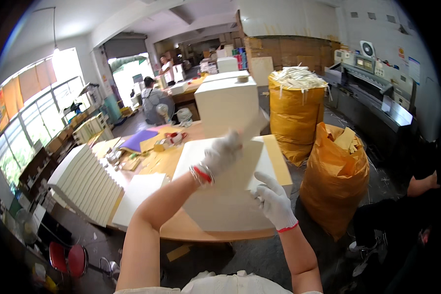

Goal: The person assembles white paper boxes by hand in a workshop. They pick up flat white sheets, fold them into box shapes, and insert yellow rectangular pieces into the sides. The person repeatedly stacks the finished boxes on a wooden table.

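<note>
My left hand (223, 154), in a white knitted glove with a red-edged cuff, is raised over a large block of stacked white paper (220, 196). Its fingers look closed; a pale, flat, smeared shape (255, 126) extends from them toward the far right, too blurred to name. Lower and to the right, my right hand (273, 198) wears a similar glove. Its fingers are apart and partly bent by the block's right side, with nothing visible in them. A yellowish board (278, 159) shows along the block's right edge.
A taller white stack (226, 105) stands behind the block on the wooden table (215, 236). Fanned paper piles (85, 186) lie left. Two orange sacks, one of paper strips (295, 117) and one of scraps (334, 181), stand right. A seated person's leg (377, 220) is at far right.
</note>
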`<state>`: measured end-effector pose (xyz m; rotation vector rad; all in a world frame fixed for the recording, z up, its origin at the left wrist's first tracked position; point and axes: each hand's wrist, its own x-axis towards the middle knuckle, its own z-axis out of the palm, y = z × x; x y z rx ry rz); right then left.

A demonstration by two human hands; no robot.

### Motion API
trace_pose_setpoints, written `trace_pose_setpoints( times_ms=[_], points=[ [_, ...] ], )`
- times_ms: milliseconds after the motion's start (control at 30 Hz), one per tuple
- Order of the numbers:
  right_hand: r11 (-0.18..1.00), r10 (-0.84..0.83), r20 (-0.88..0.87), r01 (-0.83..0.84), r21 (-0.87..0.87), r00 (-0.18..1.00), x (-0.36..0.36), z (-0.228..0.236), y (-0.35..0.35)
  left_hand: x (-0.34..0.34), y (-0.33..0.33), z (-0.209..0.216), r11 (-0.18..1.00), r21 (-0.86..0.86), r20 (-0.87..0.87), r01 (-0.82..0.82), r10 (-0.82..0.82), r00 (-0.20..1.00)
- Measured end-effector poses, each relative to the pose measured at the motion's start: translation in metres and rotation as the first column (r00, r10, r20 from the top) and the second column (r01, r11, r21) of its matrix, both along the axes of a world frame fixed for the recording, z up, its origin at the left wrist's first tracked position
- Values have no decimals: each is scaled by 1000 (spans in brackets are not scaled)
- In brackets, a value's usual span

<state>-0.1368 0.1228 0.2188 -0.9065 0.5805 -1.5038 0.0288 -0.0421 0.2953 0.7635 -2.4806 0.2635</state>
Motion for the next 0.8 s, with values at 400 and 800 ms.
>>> trace_pose_setpoints(
  times_ms=[400,800],
  points=[
    [814,-580,-752,-206,-543,-312,219,7,-84,223,-35,94,976,-84,-970,199,-126,206],
    [737,-673,-731,21,-676,112,293,-19,-98,344,-65,74,966,-53,-992,253,-21,-127]
  ],
)
